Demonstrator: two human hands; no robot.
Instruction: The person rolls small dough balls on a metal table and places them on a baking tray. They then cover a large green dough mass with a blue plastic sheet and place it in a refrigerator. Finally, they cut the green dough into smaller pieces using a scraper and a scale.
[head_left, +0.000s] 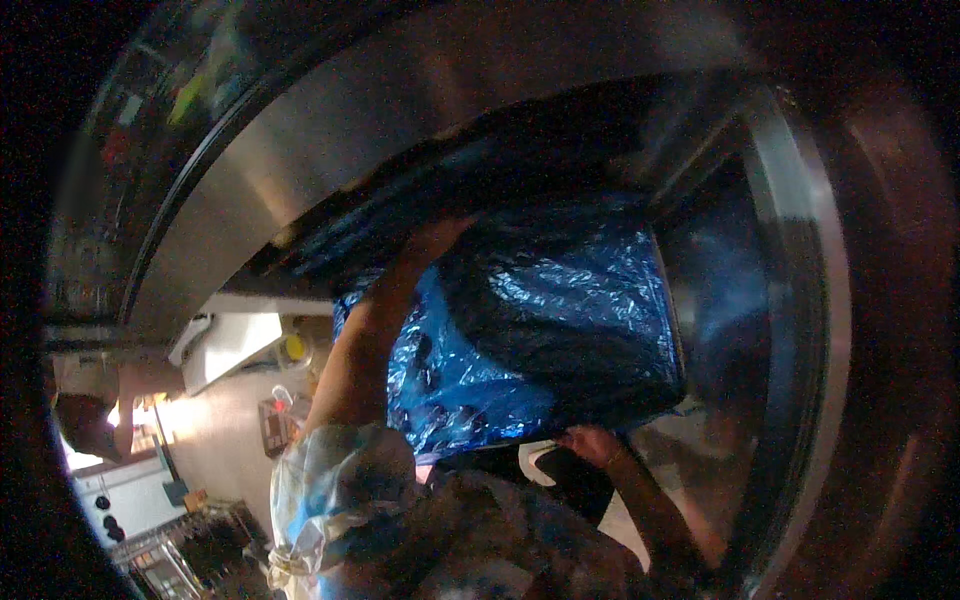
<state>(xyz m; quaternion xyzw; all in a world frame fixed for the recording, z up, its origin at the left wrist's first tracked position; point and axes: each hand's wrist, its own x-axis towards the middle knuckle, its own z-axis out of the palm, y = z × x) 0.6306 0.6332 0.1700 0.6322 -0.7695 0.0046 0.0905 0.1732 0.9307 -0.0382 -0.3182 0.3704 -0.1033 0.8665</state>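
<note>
A sheet of shiny blue plastic film covers a wide, flat, roughly rectangular thing in front of my body, inside a dark metal enclosure. My left arm reaches over the film's left part, and my left hand lies in deep shadow at the far side, so its fingers and hold cannot be made out. At the near edge, right of my body, my right hand has its fingers curled on the rim of the film-covered thing. What lies under the film is hidden.
Metal panels curve above and beyond the film. A metal frame stands at the right. Farther off at the left are a white panel, a floor, a long-handled tool and a rack with items.
</note>
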